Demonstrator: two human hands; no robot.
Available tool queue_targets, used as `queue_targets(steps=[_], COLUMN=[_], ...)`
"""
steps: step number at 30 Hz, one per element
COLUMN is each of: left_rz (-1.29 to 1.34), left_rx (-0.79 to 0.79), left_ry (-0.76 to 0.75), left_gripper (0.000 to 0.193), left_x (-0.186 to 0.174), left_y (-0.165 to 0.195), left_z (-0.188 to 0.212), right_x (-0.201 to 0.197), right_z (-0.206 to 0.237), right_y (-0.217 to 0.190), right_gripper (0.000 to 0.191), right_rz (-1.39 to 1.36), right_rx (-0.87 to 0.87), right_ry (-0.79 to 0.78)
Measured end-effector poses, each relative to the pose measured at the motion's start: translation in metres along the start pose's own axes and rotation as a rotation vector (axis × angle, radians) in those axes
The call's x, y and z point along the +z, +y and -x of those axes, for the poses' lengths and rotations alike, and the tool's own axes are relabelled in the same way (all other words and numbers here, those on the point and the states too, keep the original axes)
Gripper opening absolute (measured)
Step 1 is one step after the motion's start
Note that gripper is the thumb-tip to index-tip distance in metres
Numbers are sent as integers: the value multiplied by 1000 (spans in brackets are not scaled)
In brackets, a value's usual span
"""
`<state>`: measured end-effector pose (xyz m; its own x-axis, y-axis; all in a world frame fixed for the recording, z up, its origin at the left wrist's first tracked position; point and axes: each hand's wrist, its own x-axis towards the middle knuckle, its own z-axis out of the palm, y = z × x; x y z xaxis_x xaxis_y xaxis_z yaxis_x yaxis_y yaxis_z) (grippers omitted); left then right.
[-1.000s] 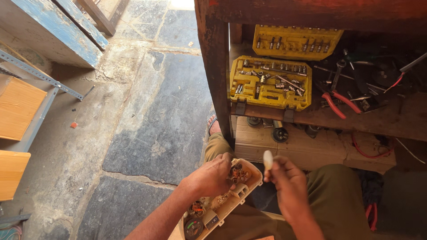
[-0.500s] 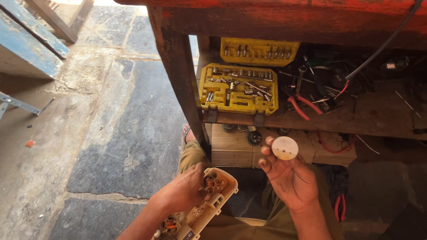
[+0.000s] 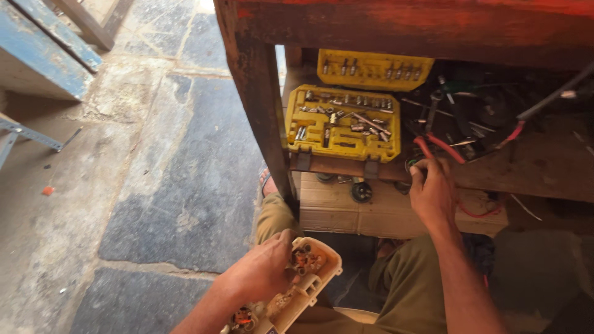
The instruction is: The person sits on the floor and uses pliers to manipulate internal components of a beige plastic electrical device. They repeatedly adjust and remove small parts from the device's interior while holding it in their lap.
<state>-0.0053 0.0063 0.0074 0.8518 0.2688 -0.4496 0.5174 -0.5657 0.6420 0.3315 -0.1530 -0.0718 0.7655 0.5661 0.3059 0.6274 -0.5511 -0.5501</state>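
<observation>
Red-handled pliers (image 3: pixel 440 147) lay just above the right hand (image 3: pixel 433 193), handles slanting toward its curled fingers (image 3: pixel 418 175), whose grip I cannot tell, while the left hand (image 3: pixel 263 269) clasped a cream housing (image 3: pixel 309 278).

Shelf (image 3: pixel 544 167) crowded: yellow socket case (image 3: pixel 342 127), pliers (image 3: pixel 440 146), wires; bare board right.

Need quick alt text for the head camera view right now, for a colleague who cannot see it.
The person's left hand holds an opened cream plastic housing over their lap, while the right hand reaches to the wooden shelf beside red-handled pliers. An open yellow socket set sits on that shelf, above a stone floor.
</observation>
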Motion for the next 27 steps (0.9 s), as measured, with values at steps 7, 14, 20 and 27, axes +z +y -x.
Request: queue_targets(steps=[7, 14, 20, 27], left_rz=[41, 26, 15, -55], left_rx=[-15, 100, 138, 116], left_ry=[-46, -79, -80, -85], left_gripper=[51, 59, 63, 54], left_x=[-1, -11, -14, -11], left_y=[-1, 6, 11, 18], left_z=[1, -3, 0, -6], right_x=[34, 40, 41, 10], right_z=[7, 8, 9, 18], right_y=[3, 20, 31, 3], right_gripper=[11, 10, 15, 14], right_rz=[185, 211, -26, -162], right_rx=[-145, -248, -161, -223], right_ry=[153, 193, 165, 283])
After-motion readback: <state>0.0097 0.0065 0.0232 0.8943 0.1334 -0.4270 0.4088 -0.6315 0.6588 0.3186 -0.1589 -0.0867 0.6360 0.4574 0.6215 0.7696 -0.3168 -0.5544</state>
